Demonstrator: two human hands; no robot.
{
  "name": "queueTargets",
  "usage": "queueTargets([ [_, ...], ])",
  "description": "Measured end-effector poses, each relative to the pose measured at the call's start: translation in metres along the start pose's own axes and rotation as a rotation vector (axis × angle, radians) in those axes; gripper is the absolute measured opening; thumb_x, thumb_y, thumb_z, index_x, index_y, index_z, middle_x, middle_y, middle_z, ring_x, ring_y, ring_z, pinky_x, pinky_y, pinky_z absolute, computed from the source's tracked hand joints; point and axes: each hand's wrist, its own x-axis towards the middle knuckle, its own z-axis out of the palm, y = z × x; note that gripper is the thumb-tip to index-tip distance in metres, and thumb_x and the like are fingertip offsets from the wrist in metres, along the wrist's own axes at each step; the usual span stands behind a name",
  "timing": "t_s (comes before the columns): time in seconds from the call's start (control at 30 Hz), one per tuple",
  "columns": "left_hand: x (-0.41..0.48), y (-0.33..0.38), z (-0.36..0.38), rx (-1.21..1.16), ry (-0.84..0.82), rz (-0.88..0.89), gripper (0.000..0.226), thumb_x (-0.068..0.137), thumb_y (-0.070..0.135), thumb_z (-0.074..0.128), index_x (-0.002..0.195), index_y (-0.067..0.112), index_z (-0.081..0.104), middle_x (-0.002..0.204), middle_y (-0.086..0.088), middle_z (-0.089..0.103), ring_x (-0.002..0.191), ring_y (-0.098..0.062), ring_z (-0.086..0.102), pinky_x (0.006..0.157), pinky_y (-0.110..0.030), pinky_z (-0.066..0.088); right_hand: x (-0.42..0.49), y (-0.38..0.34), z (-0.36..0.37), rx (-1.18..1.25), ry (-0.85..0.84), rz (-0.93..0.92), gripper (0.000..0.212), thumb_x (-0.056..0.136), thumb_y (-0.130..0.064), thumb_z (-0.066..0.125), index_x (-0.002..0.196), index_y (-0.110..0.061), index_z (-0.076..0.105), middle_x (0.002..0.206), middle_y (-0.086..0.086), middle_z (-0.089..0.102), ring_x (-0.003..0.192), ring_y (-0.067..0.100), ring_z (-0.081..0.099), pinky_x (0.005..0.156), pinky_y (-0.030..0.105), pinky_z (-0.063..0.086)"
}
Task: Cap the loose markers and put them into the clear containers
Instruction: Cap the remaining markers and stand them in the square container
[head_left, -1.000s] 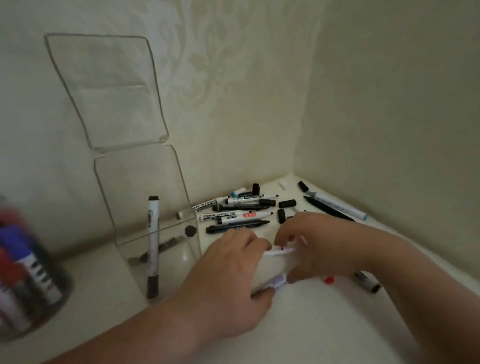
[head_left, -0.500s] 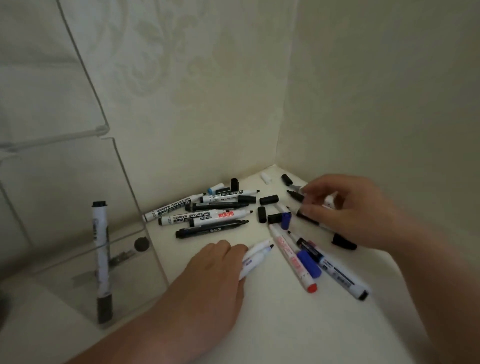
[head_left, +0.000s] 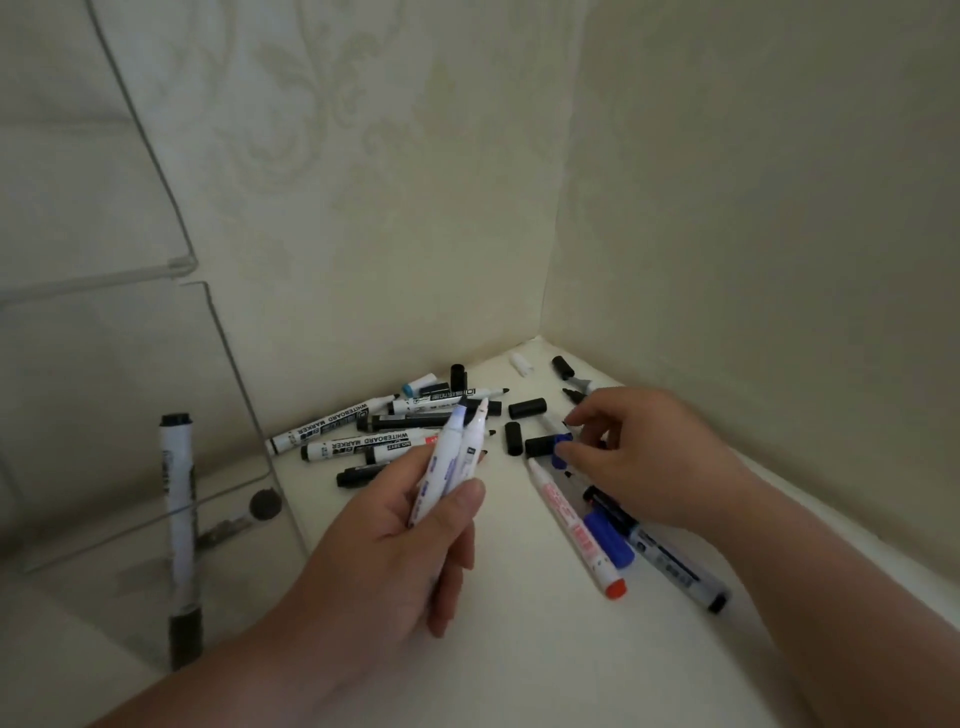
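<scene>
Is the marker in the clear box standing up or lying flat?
Standing: the marker runs almost vertical inside the box, dark end at the bottom.

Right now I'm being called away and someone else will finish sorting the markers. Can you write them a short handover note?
Left hand grips two uncapped markers, tips up.
Right hand reaches down at a small blue cap; whether it pinches it is unclear.
Done: one marker stands upright in the clear container at left.
Left: the pile of markers in the corner, several of them uncapped, with loose black caps beside it, and nearer, a red marker and a second blue cap. Cap each, then put them in the container.
</scene>
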Motion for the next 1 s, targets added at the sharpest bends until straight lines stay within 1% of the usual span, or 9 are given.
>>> queueTargets([
  [0.17,0.002,-0.003,-0.006,-0.144,-0.020,-0.087,0.022,0.101,0.025,0.051,0.102,0.033,0.071,0.073,-0.010,0.062,0.042,-0.021,0.040,0.042,-0.026,0.032,0.003,-0.015,0.014,-0.131,0.029,0.015,0.028,0.095,-0.043,0.063,0.121,-0.033,0.066,0.109,-0.014,0.063,0.091,0.004,0.057,0.078,0.022,0.047],
  [0.3,0.001,-0.005,-0.009,-0.191,-0.051,-0.070,0.019,0.102,0.018,0.050,0.108,0.026,0.066,0.078,-0.016,0.066,0.042,-0.020,0.038,0.041,-0.023,0.029,0.007,-0.012,0.018,-0.103,0.012,0.013,0.021,0.097,-0.035,0.062,0.117,-0.036,0.066,0.105,-0.015,0.063,0.085,0.000,0.058,0.067,0.014,0.043],
  [0.37,0.003,-0.007,-0.011,-0.186,-0.060,-0.061,0.016,0.101,0.020,0.052,0.107,0.024,0.066,0.075,-0.017,0.066,0.044,-0.021,0.039,0.041,-0.022,0.030,0.005,-0.011,0.016,0.146,0.104,0.002,0.014,0.093,-0.032,0.069,0.106,-0.036,0.065,0.096,-0.015,0.069,0.078,-0.001,0.063,0.063,0.012,0.046],
  [0.47,0.005,-0.009,-0.012,-0.170,-0.081,-0.068,0.020,0.095,0.028,0.059,0.091,0.010,0.068,0.059,-0.017,0.051,0.044,-0.021,0.038,0.041,-0.023,0.033,-0.006,-0.019,0.007,0.688,0.171,0.011,0.016,0.087,-0.025,0.075,0.097,-0.016,0.067,0.080,-0.001,0.076,0.063,0.009,0.070,0.060,0.023,0.056],
  [0.63,0.006,-0.007,-0.010,-0.284,-0.079,-0.092,0.022,0.087,0.027,0.061,0.093,0.008,0.070,0.071,-0.017,0.065,0.046,-0.022,0.050,0.040,-0.027,0.040,-0.014,-0.023,0.009,0.976,0.068,0.030,0.015,0.086,-0.024,0.069,0.089,-0.010,0.068,0.080,0.014,0.073,0.073,0.033,0.075,0.058,0.033,0.058],
  [0.77,0.007,-0.007,-0.007,-0.317,-0.083,-0.106,0.028,0.088,0.028,0.058,0.111,0.015,0.067,0.089,-0.023,0.073,0.049,-0.030,0.059,0.043,-0.029,0.047,-0.014,-0.023,0.011,0.925,-0.005,0.002,0.006,0.092,-0.013,0.067,0.095,-0.008,0.068,0.085,0.017,0.072,0.065,0.026,0.072,0.052,0.028,0.054],
  [0.87,0.007,-0.010,-0.006,-0.295,-0.041,-0.090,0.028,0.089,0.026,0.058,0.114,0.014,0.064,0.091,-0.022,0.073,0.053,-0.030,0.061,0.047,-0.033,0.051,-0.017,-0.025,0.010,0.819,-0.058,-0.015,0.015,0.088,-0.005,0.072,0.100,-0.012,0.068,0.081,0.008,0.075,0.059,0.016,0.071,0.055,0.022,0.056],
  [0.93,0.007,-0.013,-0.006,-0.282,0.001,-0.076,0.028,0.088,0.024,0.061,0.115,0.016,0.065,0.091,-0.020,0.072,0.057,-0.029,0.061,0.050,-0.036,0.053,-0.017,-0.021,0.013,0.564,-0.058,-0.074,0.026,0.084,-0.011,0.078,0.101,-0.028,0.067,0.086,-0.005,0.075,0.067,0.007,0.071,0.067,0.023,0.058],
  [1.0,0.008,-0.016,-0.005,-0.267,0.038,-0.068,0.032,0.086,0.021,0.063,0.118,0.018,0.065,0.090,-0.018,0.071,0.058,-0.025,0.060,0.053,-0.036,0.053,-0.018,-0.019,0.014,0.255,-0.059,-0.151,0.027,0.081,-0.027,0.081,0.096,-0.042,0.064,0.090,-0.017,0.070,0.077,-0.005,0.064,0.071,0.013,0.052],
])
